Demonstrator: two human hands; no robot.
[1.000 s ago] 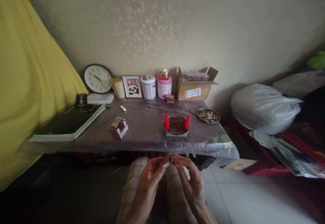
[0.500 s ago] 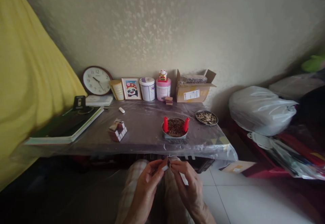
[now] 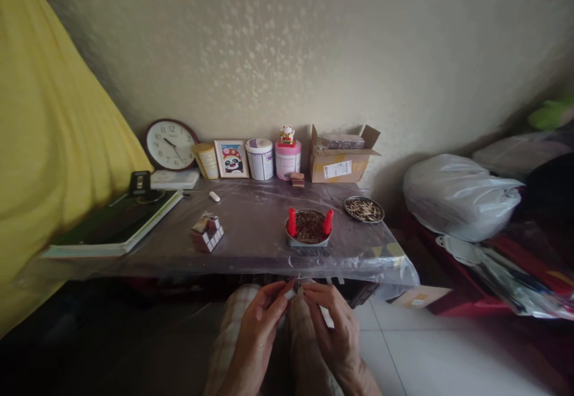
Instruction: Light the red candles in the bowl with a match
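Holding a small matchbox (image 3: 291, 292) between the thumb and fingers of the left hand (image 3: 261, 318), just below the near edge of the table (image 3: 255, 222). Pinching close beside its end with the right hand (image 3: 334, 318) (too tiny there to tell whether on a match). Seeing next, up on the table, a little stack of matchboxes (image 3: 207, 234) at left and two red candles (image 3: 292, 222) standing in a round tin (image 3: 309, 243) nearer the middle. Spotting farther off a dish (image 3: 364, 222) of matchsticks (image 3: 363, 209) at right, then, by the wall (image 3: 201, 25), a clock (image 3: 170, 139), a panda picture (image 3: 232, 160) and an open cardboard box (image 3: 321, 158).
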